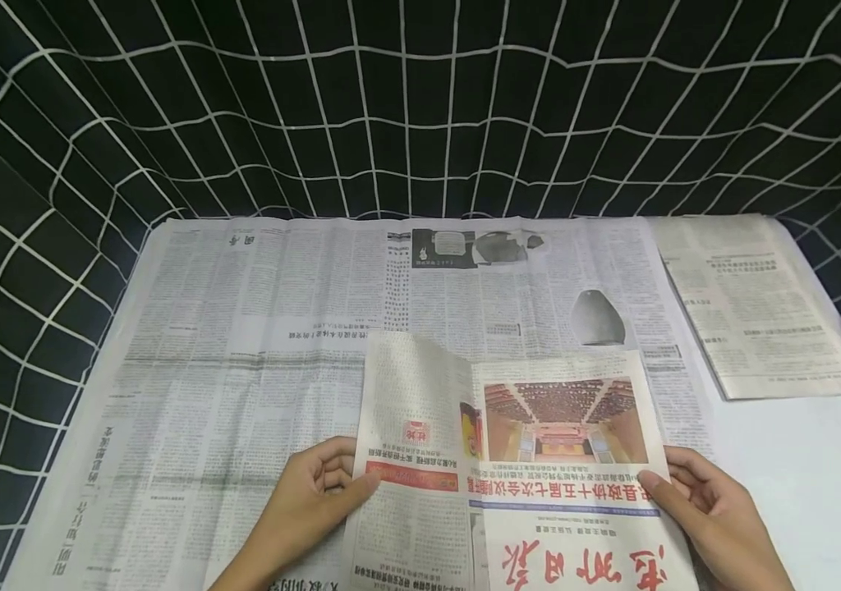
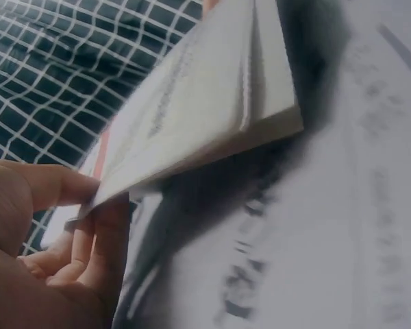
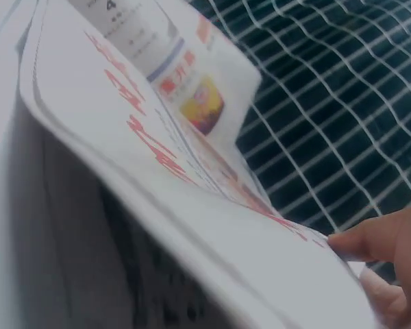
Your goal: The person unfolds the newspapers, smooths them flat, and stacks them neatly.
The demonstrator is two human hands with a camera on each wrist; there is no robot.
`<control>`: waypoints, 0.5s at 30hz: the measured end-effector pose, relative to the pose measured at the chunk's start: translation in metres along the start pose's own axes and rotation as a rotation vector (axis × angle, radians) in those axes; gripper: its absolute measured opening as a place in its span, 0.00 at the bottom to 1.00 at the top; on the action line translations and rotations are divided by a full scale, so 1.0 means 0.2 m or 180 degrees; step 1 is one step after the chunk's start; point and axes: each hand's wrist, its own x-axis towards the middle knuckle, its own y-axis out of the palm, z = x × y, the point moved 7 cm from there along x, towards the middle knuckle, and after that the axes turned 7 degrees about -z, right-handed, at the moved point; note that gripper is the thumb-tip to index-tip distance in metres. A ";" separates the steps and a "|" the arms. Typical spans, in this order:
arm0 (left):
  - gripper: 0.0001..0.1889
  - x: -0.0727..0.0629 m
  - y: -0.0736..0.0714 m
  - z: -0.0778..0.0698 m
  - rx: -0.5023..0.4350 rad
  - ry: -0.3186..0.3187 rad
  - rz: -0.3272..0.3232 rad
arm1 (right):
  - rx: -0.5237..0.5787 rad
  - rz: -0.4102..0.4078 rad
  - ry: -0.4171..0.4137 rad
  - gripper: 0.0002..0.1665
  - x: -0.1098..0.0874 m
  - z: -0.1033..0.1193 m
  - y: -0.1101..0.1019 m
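A folded newspaper (image 1: pixel 568 525) with red headline characters and a colour photo of a hall is held up at the front, its print upside down in the head view. My left hand (image 1: pixel 320 484) pinches its left edge, thumb on top and fingers beneath. At the right edge my right hand (image 1: pixel 712 513) grips it the same way, thumb on the printed face. A crease runs down the middle, and the left part bends upward. In the left wrist view the newspaper (image 2: pixel 192 103) shows several layers, raised over the sheets below. The right wrist view shows its curved lower fold.
Spread newspaper sheets (image 1: pixel 191 394) cover most of the white table (image 1: pixel 797 476). Another folded newspaper (image 1: pixel 768 320) lies at the back right. A black wall with white netting (image 1: pixel 420 107) surrounds the table at the back and sides.
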 end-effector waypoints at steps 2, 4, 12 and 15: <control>0.19 0.00 0.00 0.02 0.0101 -0.0004 -0.0074 | -0.0265 -0.0095 0.0059 0.33 0.00 -0.03 -0.04; 0.19 0.01 0.00 0.03 0.0170 0.0000 -0.0122 | -0.0504 -0.0182 0.0113 0.39 0.00 -0.05 -0.08; 0.20 0.00 0.00 0.05 0.0381 0.0003 -0.0187 | -0.0900 -0.0392 0.0287 0.46 0.02 -0.11 -0.17; 0.23 0.00 0.01 0.05 0.0570 0.0061 -0.0245 | -0.0981 -0.0497 0.0319 0.42 0.02 -0.12 -0.18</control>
